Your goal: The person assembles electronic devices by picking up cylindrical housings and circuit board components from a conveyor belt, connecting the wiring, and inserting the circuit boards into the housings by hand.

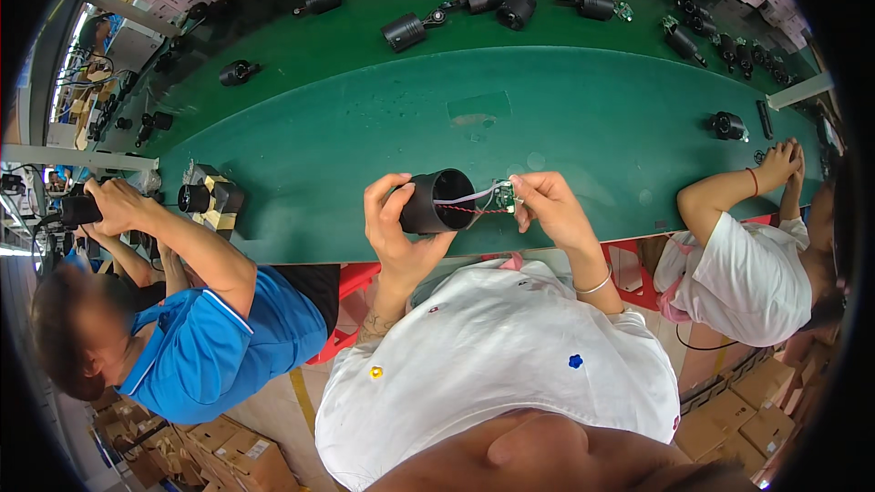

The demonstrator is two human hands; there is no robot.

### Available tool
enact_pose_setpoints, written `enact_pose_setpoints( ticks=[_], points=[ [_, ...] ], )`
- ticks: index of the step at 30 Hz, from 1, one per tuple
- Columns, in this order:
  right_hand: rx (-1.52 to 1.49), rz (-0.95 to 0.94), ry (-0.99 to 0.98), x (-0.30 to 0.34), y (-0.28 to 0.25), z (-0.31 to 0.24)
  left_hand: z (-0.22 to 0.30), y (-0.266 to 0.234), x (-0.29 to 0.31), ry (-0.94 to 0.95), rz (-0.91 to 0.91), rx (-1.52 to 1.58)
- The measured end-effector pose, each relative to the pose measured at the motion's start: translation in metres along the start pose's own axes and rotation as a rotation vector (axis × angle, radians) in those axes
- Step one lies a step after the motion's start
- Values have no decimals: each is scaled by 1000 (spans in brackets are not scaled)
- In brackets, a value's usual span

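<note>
My left hand (394, 228) is wrapped round a black cylindrical housing (421, 207), its open mouth turned to the right. A small green circuit board (504, 197) is pinched at its edge by my right hand (545, 208), just right of that mouth. From inside the housing a pale ribbon cable (474, 196) and a twisted red wire (478, 210) run across to the board. Both hands are raised over the near edge of the green workbench (365, 128). How the wires are fixed inside the housing is hidden.
On the darker green strip beyond lie several black housings (405, 31), some with boards hanging out. A person in blue (210, 337) works at left beside a taped black block (219, 200); a person in white (743, 278) rests hands on the bench at right. Cardboard boxes (241, 451) stand behind.
</note>
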State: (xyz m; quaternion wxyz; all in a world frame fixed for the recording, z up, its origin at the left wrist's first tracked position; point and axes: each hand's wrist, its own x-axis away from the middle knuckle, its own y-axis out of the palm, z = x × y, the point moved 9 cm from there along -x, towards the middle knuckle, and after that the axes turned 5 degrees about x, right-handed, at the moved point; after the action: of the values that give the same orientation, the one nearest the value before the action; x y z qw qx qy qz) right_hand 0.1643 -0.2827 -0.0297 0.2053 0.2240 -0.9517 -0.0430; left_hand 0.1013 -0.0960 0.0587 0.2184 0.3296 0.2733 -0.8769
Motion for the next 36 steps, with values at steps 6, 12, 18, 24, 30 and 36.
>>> enact_pose_setpoints(
  ticks=[6, 12, 18, 24, 30, 36],
  points=[
    [50, 209, -255, -1, -20, -19, 0, 8, 1, 4, -105, -9],
    [-31, 204, -425, 7, -29, -53, -24, 29, 15, -275, -365, 267],
    [104, -3, -505, 13, -25, -68, -47, 49, 41, -672, -522, 848],
    [432, -158, -764, 22, -4, -100, -29, 68, 55, -889, -680, 1427],
    [732, -77, -1041, 39, 12, -119, -6, 72, 51, -841, -629, 1895],
    [752, 61, -1145, 48, 17, -116, 1, 76, 51, -769, -712, 2006]
  ],
)
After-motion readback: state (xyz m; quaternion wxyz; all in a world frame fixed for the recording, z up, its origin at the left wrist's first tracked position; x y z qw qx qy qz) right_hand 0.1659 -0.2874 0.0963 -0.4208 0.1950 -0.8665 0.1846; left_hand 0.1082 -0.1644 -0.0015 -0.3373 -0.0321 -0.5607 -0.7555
